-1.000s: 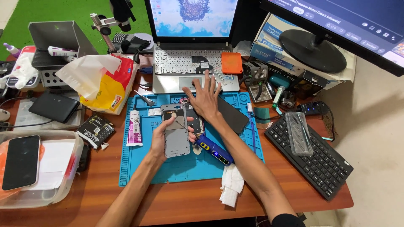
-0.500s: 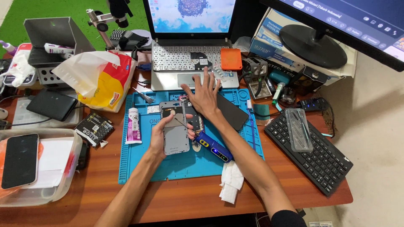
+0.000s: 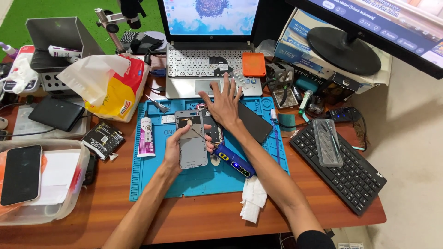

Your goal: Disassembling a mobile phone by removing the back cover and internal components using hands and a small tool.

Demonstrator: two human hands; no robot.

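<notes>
Left hand [image 3: 174, 150] gripping phone [image 3: 191, 145], right hand [image 3: 224, 105] beyond

Bright even light, soft shadows, sharp focus, slight wide-angle distortion

- A laptop screen [image 3: 208, 14] glows blue at the desk's back edge.
- A dark monitor [image 3: 383, 23] fills the back right corner, over blue-and-white boxes [image 3: 290, 44].
- A yellow-red packet [image 3: 121, 92] sits back left.
</notes>
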